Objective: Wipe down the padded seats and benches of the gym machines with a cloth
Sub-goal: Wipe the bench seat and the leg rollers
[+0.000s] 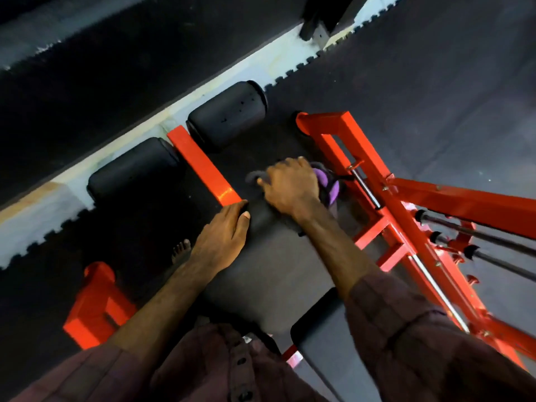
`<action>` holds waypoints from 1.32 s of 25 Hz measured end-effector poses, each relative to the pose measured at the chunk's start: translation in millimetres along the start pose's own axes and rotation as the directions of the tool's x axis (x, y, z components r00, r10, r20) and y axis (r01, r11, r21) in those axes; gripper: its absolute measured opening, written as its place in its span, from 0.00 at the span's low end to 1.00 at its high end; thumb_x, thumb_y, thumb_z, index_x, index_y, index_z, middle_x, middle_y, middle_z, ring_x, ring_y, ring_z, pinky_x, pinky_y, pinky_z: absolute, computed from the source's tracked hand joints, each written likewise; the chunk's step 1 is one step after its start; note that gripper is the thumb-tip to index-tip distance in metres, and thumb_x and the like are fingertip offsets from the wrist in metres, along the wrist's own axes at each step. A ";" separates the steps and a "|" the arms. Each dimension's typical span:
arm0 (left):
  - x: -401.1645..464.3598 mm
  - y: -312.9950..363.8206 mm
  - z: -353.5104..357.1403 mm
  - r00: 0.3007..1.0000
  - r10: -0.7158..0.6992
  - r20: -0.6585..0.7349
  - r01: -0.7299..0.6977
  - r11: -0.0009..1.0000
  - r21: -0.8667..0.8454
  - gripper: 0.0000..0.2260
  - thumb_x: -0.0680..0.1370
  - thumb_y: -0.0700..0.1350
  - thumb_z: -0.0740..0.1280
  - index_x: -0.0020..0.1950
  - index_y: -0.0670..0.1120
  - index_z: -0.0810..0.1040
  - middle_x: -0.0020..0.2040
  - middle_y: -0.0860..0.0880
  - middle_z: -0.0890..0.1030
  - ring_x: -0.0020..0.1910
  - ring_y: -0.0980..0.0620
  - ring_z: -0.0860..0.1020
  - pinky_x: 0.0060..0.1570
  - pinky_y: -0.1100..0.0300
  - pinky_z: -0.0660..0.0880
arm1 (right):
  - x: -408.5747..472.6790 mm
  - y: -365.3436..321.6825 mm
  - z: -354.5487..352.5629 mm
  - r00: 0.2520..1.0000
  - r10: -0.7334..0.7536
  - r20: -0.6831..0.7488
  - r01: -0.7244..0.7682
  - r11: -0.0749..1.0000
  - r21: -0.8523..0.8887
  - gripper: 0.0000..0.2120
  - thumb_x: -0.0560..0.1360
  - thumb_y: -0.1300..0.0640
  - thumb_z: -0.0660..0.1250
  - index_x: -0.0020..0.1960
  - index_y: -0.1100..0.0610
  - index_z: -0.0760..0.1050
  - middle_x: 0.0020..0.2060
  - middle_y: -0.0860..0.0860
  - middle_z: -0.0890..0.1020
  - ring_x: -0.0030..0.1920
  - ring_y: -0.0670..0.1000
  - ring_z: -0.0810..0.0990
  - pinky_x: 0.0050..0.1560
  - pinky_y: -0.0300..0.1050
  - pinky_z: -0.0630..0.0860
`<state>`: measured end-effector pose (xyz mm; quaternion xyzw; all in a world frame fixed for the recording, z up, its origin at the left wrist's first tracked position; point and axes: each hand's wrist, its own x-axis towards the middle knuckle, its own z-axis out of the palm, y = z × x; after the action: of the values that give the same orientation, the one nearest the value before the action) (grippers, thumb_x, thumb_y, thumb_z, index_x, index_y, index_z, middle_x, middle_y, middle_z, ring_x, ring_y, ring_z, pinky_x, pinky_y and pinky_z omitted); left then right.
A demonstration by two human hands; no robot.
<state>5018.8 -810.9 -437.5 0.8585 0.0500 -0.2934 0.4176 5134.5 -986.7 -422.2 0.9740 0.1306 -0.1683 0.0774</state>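
Clearly the wiping is under way on the padded seat [269,256] of a red-framed machine [385,227]. The right hand [290,187] has its fingers curled over a bunched purple and grey cloth [329,184], pressing it down onto the far end of the pad; the cloth shows mostly beyond and to the right of the knuckles, the rest hidden under the palm. Gripping it wadded like this probably gives firmer pressure than a flat sheet would. The left hand [223,236] lies flat with fingers straight, holding nothing, its fingertips reaching the near end of a red bar [203,166] at the pad's left edge. That looks like a brace, steadying the body while the person leans over.

Beyond both hands sit two black roller pads [226,117], one on each side of the red bar, and they appear not yet reached. Nearer the body, below the right forearm, a second pad section [319,338] lies just beside the first. A bare foot [181,250] stands on the black floor mat [435,97] to the left of the left wrist. Motion blur softens the cloth, so its folds cannot be read.
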 end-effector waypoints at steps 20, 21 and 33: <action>24.6 35.4 18.2 0.997 0.076 -0.024 -0.076 0.997 0.014 0.24 0.89 0.54 0.53 0.83 0.48 0.65 0.81 0.52 0.68 0.80 0.55 0.64 0.76 0.62 0.57 | -94.7 23.5 85.1 0.446 0.894 0.041 -0.394 0.154 0.906 0.28 0.86 0.42 0.53 0.79 0.56 0.69 0.78 0.51 0.72 0.80 0.53 0.66 0.82 0.56 0.58; 24.0 35.5 18.0 0.997 0.078 -0.023 -0.078 0.997 0.012 0.24 0.89 0.54 0.53 0.83 0.48 0.65 0.81 0.52 0.68 0.80 0.55 0.64 0.76 0.62 0.57 | -109.9 11.8 91.8 0.521 0.852 -0.046 -0.320 0.245 0.915 0.26 0.87 0.44 0.55 0.81 0.55 0.66 0.80 0.49 0.68 0.81 0.51 0.64 0.83 0.53 0.55; 22.8 37.4 14.0 0.994 0.099 -0.036 -0.098 0.995 0.032 0.23 0.88 0.56 0.54 0.81 0.50 0.67 0.79 0.53 0.70 0.77 0.56 0.67 0.71 0.64 0.59 | -84.9 29.5 47.1 0.740 0.629 -0.237 -0.207 0.549 0.810 0.24 0.86 0.43 0.58 0.80 0.48 0.67 0.79 0.46 0.68 0.79 0.51 0.67 0.78 0.46 0.61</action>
<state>5043.5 -849.2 -430.9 0.8714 0.0110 -0.2573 0.4176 5051.1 -1043.4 -433.3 0.9263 -0.1805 0.0792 -0.3212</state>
